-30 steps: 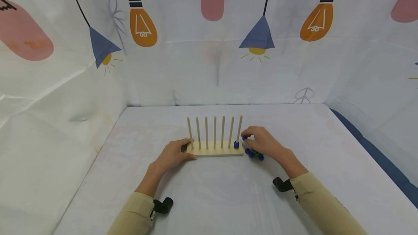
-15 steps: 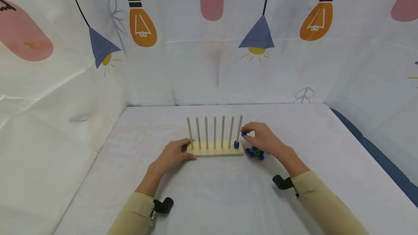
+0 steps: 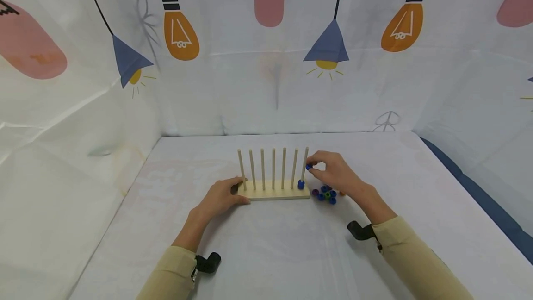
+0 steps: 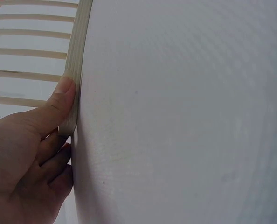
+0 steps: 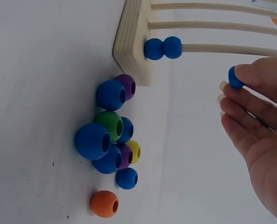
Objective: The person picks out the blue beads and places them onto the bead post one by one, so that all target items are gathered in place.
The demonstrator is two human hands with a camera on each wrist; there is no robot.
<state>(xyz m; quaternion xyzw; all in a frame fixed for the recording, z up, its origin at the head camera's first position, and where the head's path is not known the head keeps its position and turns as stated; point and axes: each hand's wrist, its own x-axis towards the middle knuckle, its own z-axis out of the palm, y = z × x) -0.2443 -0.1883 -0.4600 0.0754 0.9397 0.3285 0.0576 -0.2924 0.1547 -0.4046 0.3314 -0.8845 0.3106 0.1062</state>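
Observation:
A pale wooden base with a row of upright pegs stands on the table. My left hand grips its left end, the thumb along the front edge and the fingers behind. Two blue beads sit stacked at the bottom of the rightmost peg. Beside the upper part of that peg, my right hand pinches another blue bead between thumb and fingertips. The held bead is raised above the table, apart from the peg in the right wrist view.
Loose beads lie just right of the base: several blue ones, a green bead, purple beads, a yellow bead and an orange bead. A white sheet with printed lamps hangs behind the white table.
My right hand has risen from beside the loose beads to the upper part of the rightmost peg, carrying the blue bead. The left hand has kept its grip on the base.

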